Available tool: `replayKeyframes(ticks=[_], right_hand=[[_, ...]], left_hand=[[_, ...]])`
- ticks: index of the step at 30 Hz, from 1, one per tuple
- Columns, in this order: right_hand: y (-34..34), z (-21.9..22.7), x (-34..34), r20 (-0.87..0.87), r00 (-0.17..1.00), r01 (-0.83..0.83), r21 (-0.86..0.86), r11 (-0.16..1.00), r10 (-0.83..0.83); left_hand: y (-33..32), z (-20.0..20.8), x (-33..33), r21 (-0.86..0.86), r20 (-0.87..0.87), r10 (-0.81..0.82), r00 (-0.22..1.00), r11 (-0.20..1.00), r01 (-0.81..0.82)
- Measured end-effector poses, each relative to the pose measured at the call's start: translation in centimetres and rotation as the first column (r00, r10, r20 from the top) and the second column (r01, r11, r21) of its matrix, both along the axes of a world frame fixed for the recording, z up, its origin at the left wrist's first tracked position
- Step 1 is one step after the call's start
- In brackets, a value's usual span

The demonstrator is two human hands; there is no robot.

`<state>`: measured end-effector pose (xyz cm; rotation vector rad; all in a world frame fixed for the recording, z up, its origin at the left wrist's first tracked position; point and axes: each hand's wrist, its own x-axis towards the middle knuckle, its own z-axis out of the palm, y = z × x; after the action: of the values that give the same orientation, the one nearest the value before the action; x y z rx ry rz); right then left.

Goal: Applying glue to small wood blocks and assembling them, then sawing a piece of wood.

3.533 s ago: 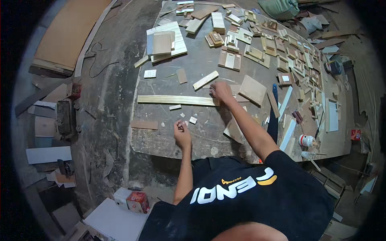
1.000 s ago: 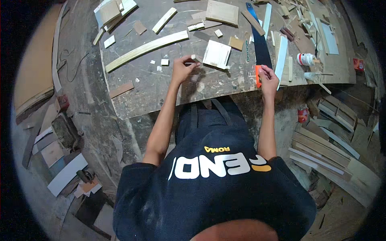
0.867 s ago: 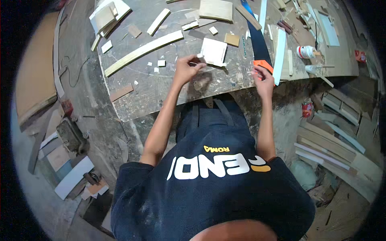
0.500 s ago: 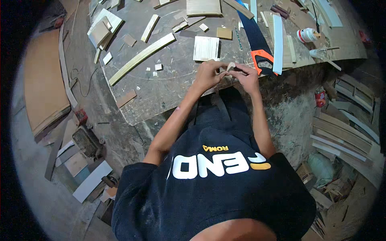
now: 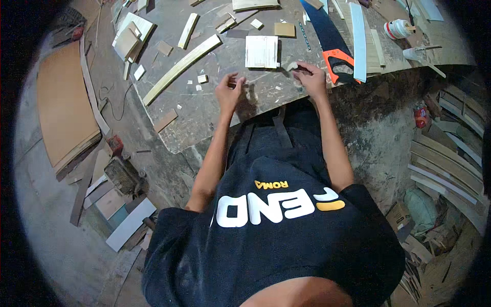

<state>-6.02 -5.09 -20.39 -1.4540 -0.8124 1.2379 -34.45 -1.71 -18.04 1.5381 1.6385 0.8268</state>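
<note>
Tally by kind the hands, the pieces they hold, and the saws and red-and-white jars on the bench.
Hands: 2, left hand and right hand
Held small pale piece: 1
Orange-handled saw: 1
Red-and-white jar: 1
Total: 5

At left, stack of brown boards (image 5: 69, 105) and, nearer, white board (image 5: 131, 224); at right, wood strips (image 5: 442, 171), green sack (image 5: 420, 210) just beside.

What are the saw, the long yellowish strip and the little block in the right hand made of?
Saw: the dark, smooth blade looks like metal; the handle, bright orange and black, is probably plastic.
Strip: likely bare wood, pale yellow without shine.
Block in the right hand: pale, perhaps unpainted wood; too small to be sure.
</note>
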Motion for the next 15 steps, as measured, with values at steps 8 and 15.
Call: replayKeyframes(ticks=[8,15], right_hand=[[0.8,0.2,-2.2,0.370,0.929,-0.076,0.153,0.985,0.014],[0.9,0.3,-2.7,0.375,0.927,-0.029,0.135,0.990,-0.023]], left_hand=[[-2.1,-2.3,-2.6,-0.073,-0.107,-0.047,0.993,0.997,0.039],[-2.6,-1.1,-1.8,-0.114,-0.098,-0.038,0.994,0.993,0.027]])
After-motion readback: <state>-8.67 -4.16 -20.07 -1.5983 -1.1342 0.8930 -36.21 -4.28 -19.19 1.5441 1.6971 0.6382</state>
